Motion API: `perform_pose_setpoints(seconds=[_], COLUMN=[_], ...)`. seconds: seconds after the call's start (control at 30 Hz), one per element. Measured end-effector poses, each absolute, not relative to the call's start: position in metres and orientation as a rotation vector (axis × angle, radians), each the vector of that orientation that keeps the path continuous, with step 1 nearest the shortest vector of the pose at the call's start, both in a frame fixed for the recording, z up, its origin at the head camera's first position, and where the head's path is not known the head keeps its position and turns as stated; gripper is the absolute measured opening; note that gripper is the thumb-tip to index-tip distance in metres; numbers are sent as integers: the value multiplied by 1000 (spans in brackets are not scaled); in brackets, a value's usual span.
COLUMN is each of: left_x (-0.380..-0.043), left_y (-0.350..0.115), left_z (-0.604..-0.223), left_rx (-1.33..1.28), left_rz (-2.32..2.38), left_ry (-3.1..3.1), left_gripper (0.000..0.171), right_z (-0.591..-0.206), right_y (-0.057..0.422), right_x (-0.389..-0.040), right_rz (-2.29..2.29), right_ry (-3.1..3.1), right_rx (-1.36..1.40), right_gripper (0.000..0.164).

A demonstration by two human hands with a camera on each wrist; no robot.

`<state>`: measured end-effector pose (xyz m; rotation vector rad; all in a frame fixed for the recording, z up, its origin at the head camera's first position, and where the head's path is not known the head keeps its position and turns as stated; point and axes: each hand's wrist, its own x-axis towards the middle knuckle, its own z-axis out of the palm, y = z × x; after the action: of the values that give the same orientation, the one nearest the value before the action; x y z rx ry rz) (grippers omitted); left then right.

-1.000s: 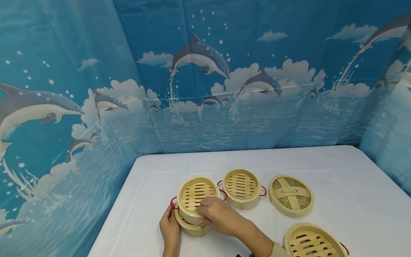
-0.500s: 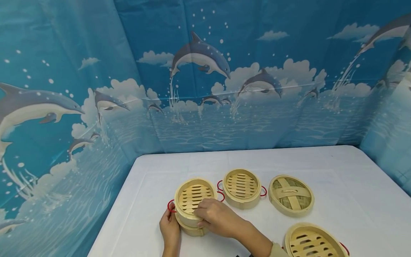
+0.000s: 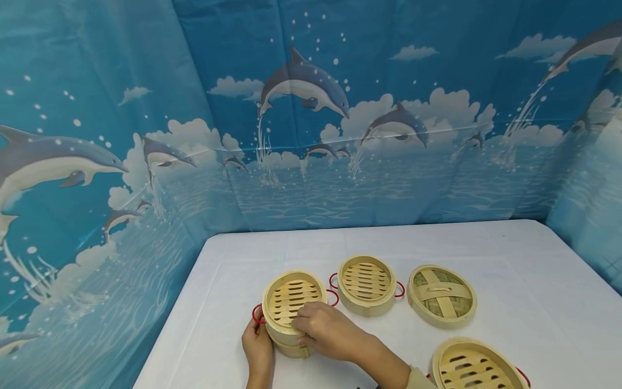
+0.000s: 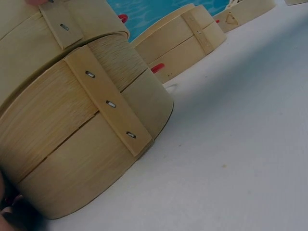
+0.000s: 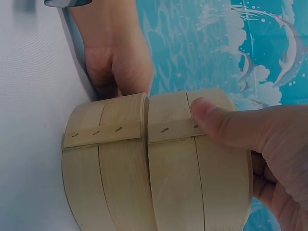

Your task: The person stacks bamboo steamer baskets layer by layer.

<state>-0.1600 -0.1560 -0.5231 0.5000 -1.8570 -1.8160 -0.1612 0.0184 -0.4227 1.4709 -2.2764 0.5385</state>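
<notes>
A bamboo steamer basket with a slatted floor and red side loops, the upper basket (image 3: 291,292), sits on a second one, the lower basket (image 3: 290,350). My right hand (image 3: 330,330) pinches the upper basket's near rim, thumb outside on the wall and fingers over the inside, as the right wrist view shows. At the lower basket's left side my left hand (image 3: 258,346) holds it, its fingertips partly hidden behind the wall. In the right wrist view a thin dark seam runs between the upper basket (image 5: 175,183) and the lower basket (image 5: 120,183).
Another slatted steamer basket (image 3: 366,281) with red loops stands just right of the stack. Beyond it lies a woven steamer lid (image 3: 441,296) with a cross band. A further slatted basket (image 3: 466,373) is cut off at the front right. A dolphin-print curtain (image 3: 311,183) backs the white table (image 3: 204,302).
The upper basket has come down and slightly left, from sitting askew over the lower one to lining up on it. My right hand moved with it, while the left stayed in place.
</notes>
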Motion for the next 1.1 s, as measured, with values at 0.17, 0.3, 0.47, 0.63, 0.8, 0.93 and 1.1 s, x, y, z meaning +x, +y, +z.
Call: perform_pose_setpoints(seconds=[0.17,0.3,0.47,0.63,0.8,0.93,1.1], left_x=[-160,-161,-159,-160,-161,-161,-160], left_y=[-158,-158,-156,-155,-156,-156,-156], left_z=[-524,-525,-525,-525,-526,-526,-525], left_rx=[464,482,518,512,521,547,552], left_rz=[-1790,-1766,-1728,-1719,-1715,-1689,-1688], left_ry=[-1871,-1886,-1909,-1918,-1918,-1950,-1954], left_gripper=[26,26,25,26,25,25,26], right_z=[-420,-418,-418,-420,-422,-423,-424], right_y=[17,16,14,14,17,22,25], right_x=[-162,-163,-163,-163,-165,-168,-170], right_rz=[518,502,497,534,520,546,613], right_ry=[-2310,-2322,-2323,-2334,-2304,-2268,-2240], right_rx=[1476,1485,1493,1483,1473,1473,1512], right_gripper=[21,20,20,21,21,21,18])
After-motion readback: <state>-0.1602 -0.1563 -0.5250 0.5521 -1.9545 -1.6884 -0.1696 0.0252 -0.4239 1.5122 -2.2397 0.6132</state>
